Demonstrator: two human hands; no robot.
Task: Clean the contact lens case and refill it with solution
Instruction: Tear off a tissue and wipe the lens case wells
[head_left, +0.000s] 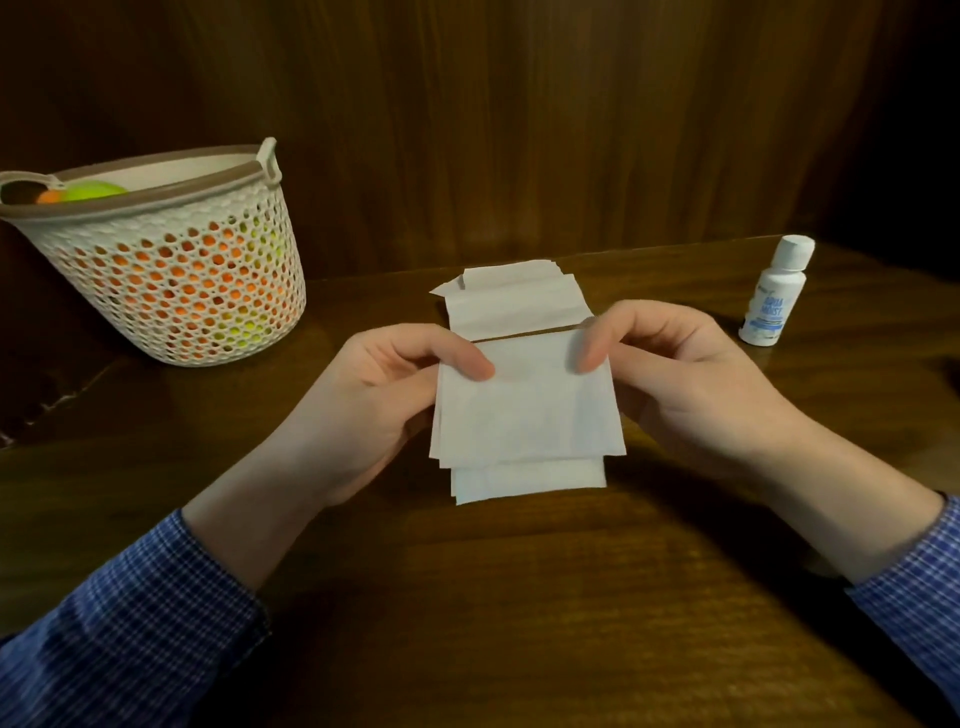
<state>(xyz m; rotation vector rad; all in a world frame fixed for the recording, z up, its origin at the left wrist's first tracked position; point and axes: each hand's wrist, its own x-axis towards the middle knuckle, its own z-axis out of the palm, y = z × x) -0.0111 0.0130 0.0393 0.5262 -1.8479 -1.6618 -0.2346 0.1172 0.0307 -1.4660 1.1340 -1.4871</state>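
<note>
Two hands pinching folded tissue

The folded tissue is plain white, as is the second tissue lying beyond it. The bottle is white with a white cap and blue lettering on its label. The basket is cream-white with a honeycomb pattern of holes and a brown rim; orange and yellow-green show through the holes. Both sleeves are blue with a fine white check. The surface is dark brown wood with visible grain, and the panelling behind it is the same dark brown.
</note>
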